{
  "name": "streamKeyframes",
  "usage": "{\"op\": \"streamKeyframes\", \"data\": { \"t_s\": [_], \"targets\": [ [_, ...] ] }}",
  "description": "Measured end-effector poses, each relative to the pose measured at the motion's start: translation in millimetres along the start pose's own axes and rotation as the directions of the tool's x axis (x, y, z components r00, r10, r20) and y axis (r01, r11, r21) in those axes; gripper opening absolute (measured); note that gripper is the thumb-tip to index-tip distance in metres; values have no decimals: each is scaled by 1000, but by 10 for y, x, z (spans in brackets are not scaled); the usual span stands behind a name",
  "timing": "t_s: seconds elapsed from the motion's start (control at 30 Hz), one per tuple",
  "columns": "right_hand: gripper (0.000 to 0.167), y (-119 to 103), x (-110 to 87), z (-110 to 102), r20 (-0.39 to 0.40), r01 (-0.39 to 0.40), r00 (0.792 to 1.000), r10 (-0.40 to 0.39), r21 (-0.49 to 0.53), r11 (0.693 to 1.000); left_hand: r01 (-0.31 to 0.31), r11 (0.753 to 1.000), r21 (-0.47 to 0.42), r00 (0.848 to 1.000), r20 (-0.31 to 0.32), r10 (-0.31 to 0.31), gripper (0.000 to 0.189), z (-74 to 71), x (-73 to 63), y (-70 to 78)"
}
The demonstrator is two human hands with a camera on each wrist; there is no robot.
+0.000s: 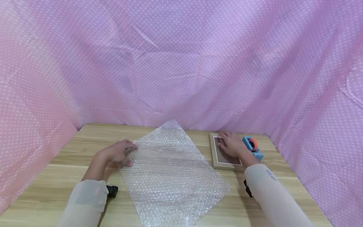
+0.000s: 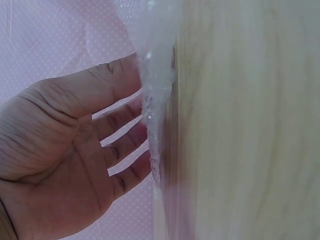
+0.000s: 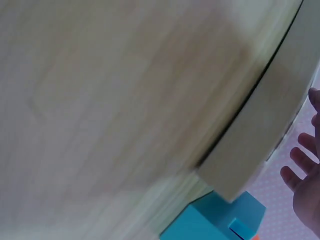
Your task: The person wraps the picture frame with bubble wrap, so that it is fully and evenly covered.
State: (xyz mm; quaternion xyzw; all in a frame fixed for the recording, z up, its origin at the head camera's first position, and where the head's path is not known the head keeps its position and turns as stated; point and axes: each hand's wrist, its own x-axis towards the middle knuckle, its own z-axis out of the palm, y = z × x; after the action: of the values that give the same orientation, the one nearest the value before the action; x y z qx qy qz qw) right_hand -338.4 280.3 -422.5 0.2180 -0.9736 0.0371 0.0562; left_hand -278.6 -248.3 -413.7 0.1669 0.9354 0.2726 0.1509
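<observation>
A sheet of clear bubble wrap [image 1: 170, 164] lies flat on the wooden table, turned like a diamond. My left hand [image 1: 117, 152] is at its left corner, thumb and fingers spread apart. In the left wrist view the fingertips of the left hand [image 2: 75, 145] reach the edge of the bubble wrap [image 2: 157, 85]. Over to the right, a light wooden picture frame [image 1: 213, 156] with a white inner border lies flat. My right hand [image 1: 232, 145] is over the frame's brown panel with loosely extended fingers. The right wrist view shows the frame's side [image 3: 260, 125].
Just right of the frame sits a blue tape dispenser [image 1: 247, 142] with an orange roll [image 1: 254, 144]. Pink dotted cloth [image 1: 181, 78] hangs behind and on both sides of the wooden table [image 1: 93, 138]. A black wrist mount [image 1: 112, 191] shows beside the left sleeve.
</observation>
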Motion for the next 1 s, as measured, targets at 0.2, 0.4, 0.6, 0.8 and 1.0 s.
{"op": "streamKeyframes", "data": {
  "t_s": [0.2, 0.4, 0.6, 0.8, 1.0],
  "targets": [
    [47, 36, 58, 57, 11, -70, 997, 70, 57, 996, 0, 1000, -13, 1000, 4, 0, 71, 13, 9, 7],
    [53, 76, 131, 152, 55, -111, 993, 109, 46, 993, 17, 999, -33, 1000, 11, -16, 72, 35, 5, 5],
    [50, 83, 214, 215, 39, -142, 989, 140, 75, 987, 18, 1000, -19, 1000, 9, -17, 71, 27, 10, 4],
    [43, 112, 338, 246, 3, -117, 993, 118, 95, 989, 1, 1000, 1, 1000, 0, -1, 72, -12, -12, 11],
    [38, 124, 371, 218, 7, -132, 991, 132, 98, 986, 0, 1000, 0, 1000, -3, 0, 71, -16, 1, 13]
  ]
}}
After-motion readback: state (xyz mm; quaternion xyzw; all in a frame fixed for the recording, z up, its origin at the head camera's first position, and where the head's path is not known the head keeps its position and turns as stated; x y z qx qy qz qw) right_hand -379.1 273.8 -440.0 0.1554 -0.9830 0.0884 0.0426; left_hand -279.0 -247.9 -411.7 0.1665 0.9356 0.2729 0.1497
